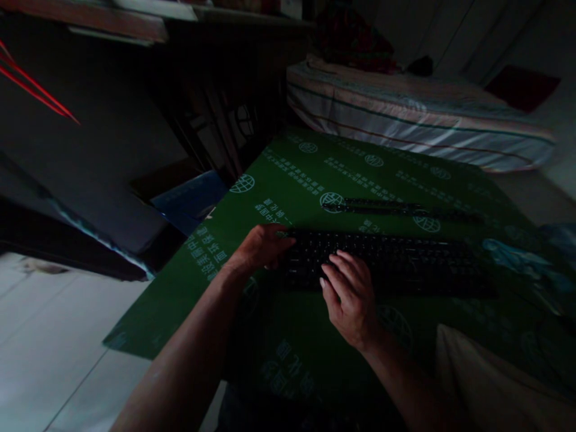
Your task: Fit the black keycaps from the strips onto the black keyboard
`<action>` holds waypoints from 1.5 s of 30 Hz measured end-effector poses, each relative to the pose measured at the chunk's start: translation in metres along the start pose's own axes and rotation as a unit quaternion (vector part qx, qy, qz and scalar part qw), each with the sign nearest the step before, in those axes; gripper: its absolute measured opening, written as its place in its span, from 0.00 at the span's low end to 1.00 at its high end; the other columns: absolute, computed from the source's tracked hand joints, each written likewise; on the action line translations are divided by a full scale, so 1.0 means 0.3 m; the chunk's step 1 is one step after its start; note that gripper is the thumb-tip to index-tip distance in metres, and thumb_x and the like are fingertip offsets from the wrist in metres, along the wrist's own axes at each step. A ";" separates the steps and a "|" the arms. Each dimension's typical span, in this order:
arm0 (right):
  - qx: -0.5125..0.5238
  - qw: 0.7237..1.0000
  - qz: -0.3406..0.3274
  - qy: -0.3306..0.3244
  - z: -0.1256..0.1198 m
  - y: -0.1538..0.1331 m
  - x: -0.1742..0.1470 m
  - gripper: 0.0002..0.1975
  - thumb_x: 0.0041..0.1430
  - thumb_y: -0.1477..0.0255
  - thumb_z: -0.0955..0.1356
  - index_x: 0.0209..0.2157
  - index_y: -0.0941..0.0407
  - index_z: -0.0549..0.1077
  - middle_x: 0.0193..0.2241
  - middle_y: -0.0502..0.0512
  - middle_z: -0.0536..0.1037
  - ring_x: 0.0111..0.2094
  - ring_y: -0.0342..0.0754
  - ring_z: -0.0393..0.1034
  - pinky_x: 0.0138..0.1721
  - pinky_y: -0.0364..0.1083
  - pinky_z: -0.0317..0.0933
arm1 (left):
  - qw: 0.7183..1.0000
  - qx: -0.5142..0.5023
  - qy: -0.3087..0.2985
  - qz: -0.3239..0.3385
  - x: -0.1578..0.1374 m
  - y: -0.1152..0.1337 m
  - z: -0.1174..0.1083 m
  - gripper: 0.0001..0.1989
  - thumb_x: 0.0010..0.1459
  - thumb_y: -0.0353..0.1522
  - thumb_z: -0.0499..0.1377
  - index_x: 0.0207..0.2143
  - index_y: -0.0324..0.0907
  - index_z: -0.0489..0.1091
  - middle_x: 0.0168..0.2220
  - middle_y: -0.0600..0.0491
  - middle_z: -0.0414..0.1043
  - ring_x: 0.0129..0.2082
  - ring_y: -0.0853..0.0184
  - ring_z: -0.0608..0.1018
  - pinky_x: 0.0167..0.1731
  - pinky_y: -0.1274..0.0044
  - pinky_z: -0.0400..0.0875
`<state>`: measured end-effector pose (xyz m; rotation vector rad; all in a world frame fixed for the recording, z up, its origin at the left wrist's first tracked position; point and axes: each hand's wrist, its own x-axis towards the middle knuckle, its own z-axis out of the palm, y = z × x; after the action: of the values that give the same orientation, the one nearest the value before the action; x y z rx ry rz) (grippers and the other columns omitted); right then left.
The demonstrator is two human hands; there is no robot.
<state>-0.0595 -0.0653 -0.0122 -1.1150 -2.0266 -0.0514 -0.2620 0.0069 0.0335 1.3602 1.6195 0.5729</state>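
A black keyboard (423,264) lies on a green board (288,324) printed with white characters and globe marks. My left hand (263,246) is closed on the keyboard's left end, its fingertips at the upper left corner. Over the left-middle keys is my right hand (353,294), fingers loosely stretched and slightly bent, holding nothing; in the dim light I cannot tell whether its fingertips touch the keys. Behind the keyboard lie long, thin, dark strips with small bumps (382,207), too dark to identify.
A light blue cloth (517,258) rests right of the keyboard, and beige fabric (486,366) covers the lower right. A bed with a striped sheet (418,126) stands beyond the board. At left are a dark cabinet (90,156), a blue flat item (193,198) and a red cord (36,87).
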 end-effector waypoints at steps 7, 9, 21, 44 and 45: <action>-0.002 1.000 0.004 -0.004 0.001 0.001 -0.001 0.12 0.59 0.77 0.64 0.45 0.57 0.70 0.45 0.62 0.74 0.53 0.55 0.64 0.52 0.60 0.61 | 1.000 -0.011 -0.006 0.014 -0.002 -0.010 -0.004 0.23 0.53 0.37 0.60 0.49 0.36 0.66 0.15 0.59 0.67 0.12 0.72 0.69 0.11 0.81 0.62; -0.002 1.000 0.003 -0.003 0.000 0.000 0.001 0.12 0.59 0.77 0.64 0.45 0.56 0.70 0.45 0.61 0.74 0.53 0.55 0.64 0.52 0.60 0.61 | 0.999 -0.020 -0.027 0.021 -0.007 -0.012 -0.012 0.27 0.50 0.38 0.62 0.51 0.36 0.64 0.17 0.59 0.68 0.14 0.72 0.70 0.12 0.81 0.63; 0.009 1.000 0.011 0.003 -0.001 -0.002 0.003 0.13 0.59 0.77 0.64 0.45 0.57 0.71 0.45 0.61 0.74 0.53 0.55 0.64 0.52 0.60 0.61 | 0.998 -0.013 -0.059 0.036 -0.011 -0.019 -0.027 0.36 0.45 0.39 0.65 0.55 0.35 0.61 0.19 0.60 0.68 0.15 0.72 0.70 0.14 0.81 0.62; 0.013 1.000 0.012 0.000 -0.003 0.001 0.000 0.13 0.58 0.78 0.64 0.45 0.58 0.71 0.45 0.62 0.74 0.53 0.55 0.64 0.53 0.60 0.60 | 0.985 0.096 -0.104 0.097 -0.023 0.006 -0.051 0.53 0.37 0.40 0.69 0.62 0.34 0.50 0.23 0.58 0.72 0.24 0.68 0.72 0.24 0.78 0.62; 0.013 1.000 0.010 -0.002 -0.004 0.000 0.001 0.13 0.58 0.78 0.64 0.45 0.58 0.71 0.45 0.62 0.74 0.53 0.55 0.64 0.53 0.60 0.60 | 0.984 0.109 -0.101 0.097 -0.023 0.010 -0.051 0.54 0.36 0.40 0.69 0.63 0.35 0.50 0.23 0.59 0.71 0.24 0.68 0.72 0.25 0.78 0.62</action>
<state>-0.0589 -0.0656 -0.0112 -1.1195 -2.0125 -0.0120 -0.2737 0.0042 0.0456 1.6938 1.4260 0.3629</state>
